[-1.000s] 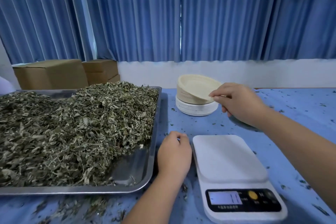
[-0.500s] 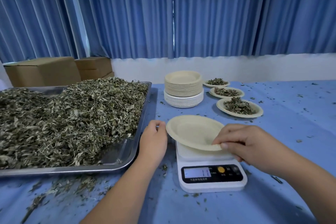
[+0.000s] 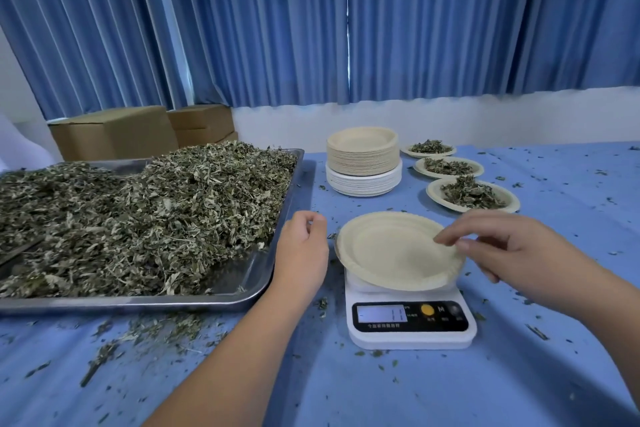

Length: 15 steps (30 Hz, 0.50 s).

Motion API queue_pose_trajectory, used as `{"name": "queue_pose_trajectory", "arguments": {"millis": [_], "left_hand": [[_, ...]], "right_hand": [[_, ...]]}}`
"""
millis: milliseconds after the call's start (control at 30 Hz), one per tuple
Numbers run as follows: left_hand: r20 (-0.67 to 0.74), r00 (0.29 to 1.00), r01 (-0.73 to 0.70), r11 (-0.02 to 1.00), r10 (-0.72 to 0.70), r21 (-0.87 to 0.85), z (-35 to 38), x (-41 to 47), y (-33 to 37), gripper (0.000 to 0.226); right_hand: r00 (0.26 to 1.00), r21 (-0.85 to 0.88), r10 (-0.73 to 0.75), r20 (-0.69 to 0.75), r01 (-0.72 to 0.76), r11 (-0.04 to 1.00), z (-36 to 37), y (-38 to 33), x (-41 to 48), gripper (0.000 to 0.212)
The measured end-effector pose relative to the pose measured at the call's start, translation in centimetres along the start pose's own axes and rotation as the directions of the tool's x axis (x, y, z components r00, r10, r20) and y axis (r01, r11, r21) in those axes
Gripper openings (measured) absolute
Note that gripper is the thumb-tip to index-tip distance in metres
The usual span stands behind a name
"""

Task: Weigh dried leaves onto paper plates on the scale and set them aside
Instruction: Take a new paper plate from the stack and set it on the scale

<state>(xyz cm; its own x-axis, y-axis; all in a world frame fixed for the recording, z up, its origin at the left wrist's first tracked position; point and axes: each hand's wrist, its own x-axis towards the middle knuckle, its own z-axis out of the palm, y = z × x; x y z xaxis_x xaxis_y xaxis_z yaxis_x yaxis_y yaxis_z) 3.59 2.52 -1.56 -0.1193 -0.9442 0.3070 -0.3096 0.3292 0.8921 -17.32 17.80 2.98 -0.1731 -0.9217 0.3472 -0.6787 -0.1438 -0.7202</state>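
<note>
Tray: polished, reflective metal. Scale: smooth white plastic, glossy black panel. Paper plate: matt, crimped rim. Tablecloth: matt blue fabric. Boxes: matt brown cardboard.

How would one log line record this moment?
plate: empty, on scale; right hand: at plate rim; left hand: beside tray; filled plates: three aside

The left hand is loosely curled, holding nothing. The right hand hovers with its fingers extended and the thumb apart.
</note>
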Motion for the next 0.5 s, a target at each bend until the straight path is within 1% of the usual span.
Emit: {"name": "queue_pose_trajectory", "arguments": {"millis": [67,133,200,233,267,300,333,367,400,433,467,500], "left_hand": [[-0.030,0.999,-0.039,0.999,0.039,0.033,-0.3,0.1,0.7,0.016],[-0.038,0.996,-0.075,0.993,0.079,0.093,-1.1,0.0,1.6,0.013],[-0.079,0.980,-0.157,0.951,0.184,0.268,-2.6,0.0,2.3,0.012],[-0.123,0.966,-0.171,0.916,0.229,0.364,-3.7,0.1,2.3,0.015],[-0.168,0.956,-0.138,0.876,0.239,0.461,-4.9,0.1,2.3,0.019],[-0.200,0.955,-0.067,0.818,0.218,0.571,-6.2,0.2,2.1,0.026],[-0.208,0.964,0.022,0.727,0.167,0.686,-7.4,0.3,1.8,0.034],[-0.198,0.976,0.106,0.608,0.086,0.786,-8.4,0.5,1.4,0.042],[-0.184,0.983,0.163,0.492,-0.005,0.855,-9.2,0.7,0.9,0.049],[-0.172,0.981,0.194,0.402,-0.091,0.895,-9.9,0.9,0.5,0.054],[-0.158,0.974,0.207,0.351,-0.161,0.913,-10.5,1.1,0.0,0.058],[-0.128,0.967,0.198,0.341,-0.218,0.919,-11.0,1.3,-0.6,0.061]], "right_hand": [[0.988,0.023,0.035,-0.152,-0.032,0.999,0.1,0.6,0.5,0.031],[0.964,0.041,0.102,-0.245,-0.095,0.995,0.3,1.6,0.8,0.025],[0.937,0.060,0.175,-0.302,-0.164,0.985,0.4,2.5,1.1,0.022],[0.927,0.075,0.202,-0.317,-0.187,0.979,0.4,2.8,1.2,0.022],[0.921,0.089,0.217,-0.324,-0.199,0.976,0.4,3.0,1.3,0.022],[0.919,0.097,0.225,-0.324,-0.204,0.974,0.4,3.2,1.4,0.023],[0.919,0.099,0.228,-0.321,-0.207,0.973,0.4,3.4,1.4,0.023],[0.922,0.093,0.230,-0.313,-0.211,0.973,0.5,3.6,1.5,0.023],[0.925,0.082,0.233,-0.301,-0.219,0.972,0.6,3.7,1.5,0.023],[0.926,0.071,0.237,-0.292,-0.226,0.971,0.7,3.8,1.5,0.023],[0.927,0.066,0.240,-0.289,-0.231,0.971,0.7,3.8,1.4,0.023],[0.926,0.065,0.243,-0.288,-0.234,0.970,0.7,3.8,1.4,0.024]]}}
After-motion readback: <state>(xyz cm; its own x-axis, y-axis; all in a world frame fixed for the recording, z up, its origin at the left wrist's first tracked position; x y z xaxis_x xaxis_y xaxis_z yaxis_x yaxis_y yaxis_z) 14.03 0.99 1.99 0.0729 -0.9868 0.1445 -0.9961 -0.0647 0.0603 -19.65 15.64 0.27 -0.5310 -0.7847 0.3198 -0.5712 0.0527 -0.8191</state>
